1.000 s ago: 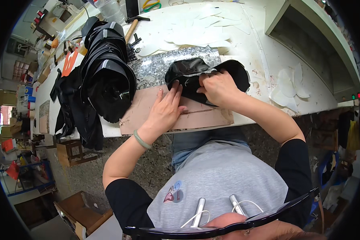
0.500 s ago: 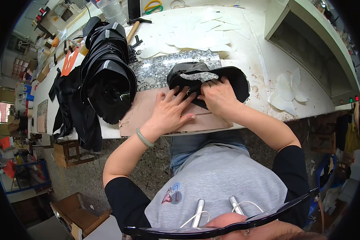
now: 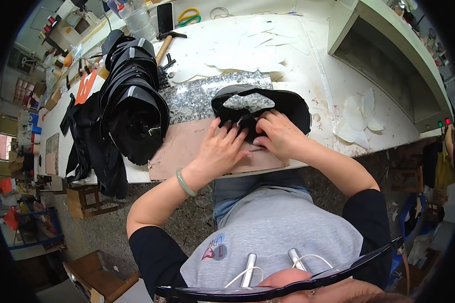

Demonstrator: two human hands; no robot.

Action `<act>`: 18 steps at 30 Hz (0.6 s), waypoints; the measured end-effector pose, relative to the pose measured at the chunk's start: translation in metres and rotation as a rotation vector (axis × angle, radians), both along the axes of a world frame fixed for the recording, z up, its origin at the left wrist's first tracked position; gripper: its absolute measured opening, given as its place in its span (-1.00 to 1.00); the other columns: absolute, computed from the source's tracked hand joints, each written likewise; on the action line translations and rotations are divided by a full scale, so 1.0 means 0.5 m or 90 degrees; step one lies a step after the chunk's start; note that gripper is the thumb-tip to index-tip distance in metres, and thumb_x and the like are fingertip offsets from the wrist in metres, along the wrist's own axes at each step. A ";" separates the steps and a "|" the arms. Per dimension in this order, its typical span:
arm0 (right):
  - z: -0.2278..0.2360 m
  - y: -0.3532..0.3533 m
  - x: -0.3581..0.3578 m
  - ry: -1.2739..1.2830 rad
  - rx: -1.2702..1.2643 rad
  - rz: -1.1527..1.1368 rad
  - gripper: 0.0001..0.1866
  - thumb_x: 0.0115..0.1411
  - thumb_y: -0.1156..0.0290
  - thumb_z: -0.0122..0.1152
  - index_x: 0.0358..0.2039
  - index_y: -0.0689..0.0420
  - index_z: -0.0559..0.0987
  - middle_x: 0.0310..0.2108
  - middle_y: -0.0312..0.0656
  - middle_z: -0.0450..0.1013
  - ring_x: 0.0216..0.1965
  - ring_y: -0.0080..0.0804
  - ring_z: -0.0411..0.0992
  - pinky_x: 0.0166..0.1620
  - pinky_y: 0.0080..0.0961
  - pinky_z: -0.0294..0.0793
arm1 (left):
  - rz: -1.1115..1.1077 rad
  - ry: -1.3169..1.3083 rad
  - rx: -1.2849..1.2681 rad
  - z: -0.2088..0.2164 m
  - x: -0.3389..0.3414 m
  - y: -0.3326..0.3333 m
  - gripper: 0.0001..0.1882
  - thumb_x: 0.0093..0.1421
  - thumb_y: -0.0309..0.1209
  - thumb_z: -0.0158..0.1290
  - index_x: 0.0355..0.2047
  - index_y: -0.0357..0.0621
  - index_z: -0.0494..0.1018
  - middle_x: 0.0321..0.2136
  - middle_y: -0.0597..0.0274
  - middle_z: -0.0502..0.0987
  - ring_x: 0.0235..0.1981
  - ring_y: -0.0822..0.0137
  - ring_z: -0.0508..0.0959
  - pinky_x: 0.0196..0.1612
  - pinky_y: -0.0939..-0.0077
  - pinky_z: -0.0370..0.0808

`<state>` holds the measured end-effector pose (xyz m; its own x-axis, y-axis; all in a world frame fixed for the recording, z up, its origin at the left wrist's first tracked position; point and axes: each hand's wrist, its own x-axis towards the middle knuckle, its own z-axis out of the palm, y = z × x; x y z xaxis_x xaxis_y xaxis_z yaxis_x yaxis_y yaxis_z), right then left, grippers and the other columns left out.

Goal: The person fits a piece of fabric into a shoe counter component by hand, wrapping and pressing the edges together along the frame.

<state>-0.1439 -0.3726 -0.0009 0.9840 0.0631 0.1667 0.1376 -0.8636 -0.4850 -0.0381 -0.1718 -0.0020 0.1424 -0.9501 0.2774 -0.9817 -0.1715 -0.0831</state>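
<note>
A black curved piece [image 3: 293, 103], like a cap or visor with a large opening, rests on a brownish-pink board [image 3: 179, 144] and a speckled stone slab [image 3: 189, 98]. The slab shows through its opening. My left hand [image 3: 222, 151] lies at the piece's near left edge, fingers stretched and slightly spread, fingertips touching it. My right hand [image 3: 278, 132] is beside it, its fingers bent over the near edge and gripping the black material. Its fingertips are partly hidden. On the left lies a row of similar black pieces [image 3: 139, 103] nested into each other.
Black strips of cloth [image 3: 93, 146] hang over the table edge. Beyond are a hammer [image 3: 164, 46], a phone [image 3: 165, 17], scissors [image 3: 189, 17] and thin white cut pieces [image 3: 247, 60]. More white pieces [image 3: 359, 121] lie right, by a grey open-fronted box [image 3: 389, 65].
The black piece has shifted and tipped, so its opening now shows wider. My right hand has come down and left to its near edge; my left hand has moved slightly nearer me.
</note>
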 end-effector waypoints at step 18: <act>0.030 -0.075 0.014 0.062 0.036 -0.015 -0.85 0.09 0.38 0.24 -0.42 0.22 0.58 -0.48 0.02 0.52 -0.36 -0.01 0.52 -0.26 -0.23 0.51 | 0.088 0.124 -0.075 0.008 -0.038 -0.082 -0.44 -0.01 -0.18 0.27 -0.01 -0.03 0.40 -0.08 0.36 0.45 -0.01 0.35 0.41 0.12 0.01 0.02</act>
<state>-0.1369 -0.4102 0.0142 0.9968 0.0327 0.0725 0.0670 -0.8368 -0.5434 -0.0570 -0.2129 0.0020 0.3300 -0.8810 0.3390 -0.9438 -0.3021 0.1338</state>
